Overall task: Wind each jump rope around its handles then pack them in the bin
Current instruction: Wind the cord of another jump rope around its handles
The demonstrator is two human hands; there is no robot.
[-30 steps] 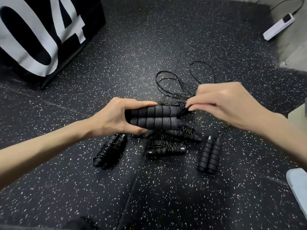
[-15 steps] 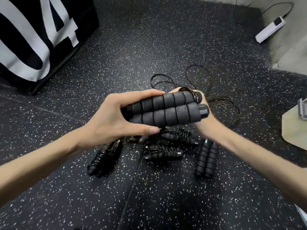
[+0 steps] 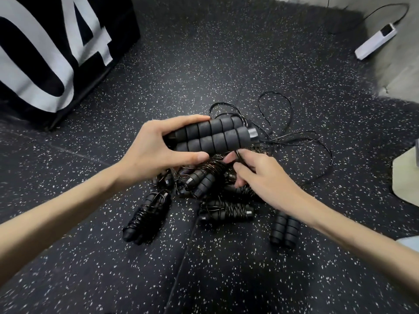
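Left hand grips paired foam handles above the speckled floor; long axis runs left to right, capped ends pointing right and slightly away. Right hand, just below, pinches the loose cord, which trails onto the floor. Wound ropes lie beneath.

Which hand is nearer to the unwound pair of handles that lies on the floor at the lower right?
Right. The right hand is just above and left of the unwound pair of handles, its forearm passing beside it. The left hand is farther, up to the left, gripping another handle pair.
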